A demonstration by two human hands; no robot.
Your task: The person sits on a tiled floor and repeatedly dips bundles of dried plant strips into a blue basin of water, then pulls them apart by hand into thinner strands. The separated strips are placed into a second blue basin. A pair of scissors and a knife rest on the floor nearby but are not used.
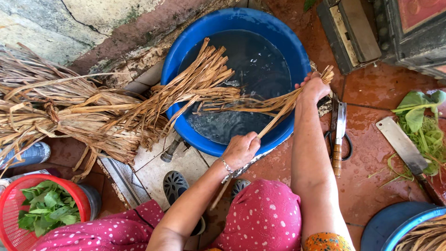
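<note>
While both hands work over the blue basin (174,65), a thin bundle of dry straw strips (278,106) runs between them on a slant. The left hand (240,149) is clenched round the lower end of a strip at about 6 o'clock on the basin's rim, and a loose tail of that strip (218,195) drops below the wrist toward the knees. The right hand (313,88) grasps the upper end at about 3 o'clock on the rim, with short strip ends fanning out past the fingers toward 2 o'clock. From the right hand the straw spreads toward 9 o'clock across the dark water (260,60) and joins a fan of strips lying over the rim at 9 to 10 o'clock, which belongs to the big tied sheaf (60,109) lying on the floor well to the left.

The fingertips of both hands are turned away, so how many strips each one grips cannot be told. How much of the straw is under the water is hard to make out. A red basket of green leaves (9,209) is cut off at 8 o'clock in the view, and a second blue basin (399,223) holding straw is cut off at 5 o'clock. A cleaver (402,144) lies partly under greens (423,125) at 3 o'clock.
</note>
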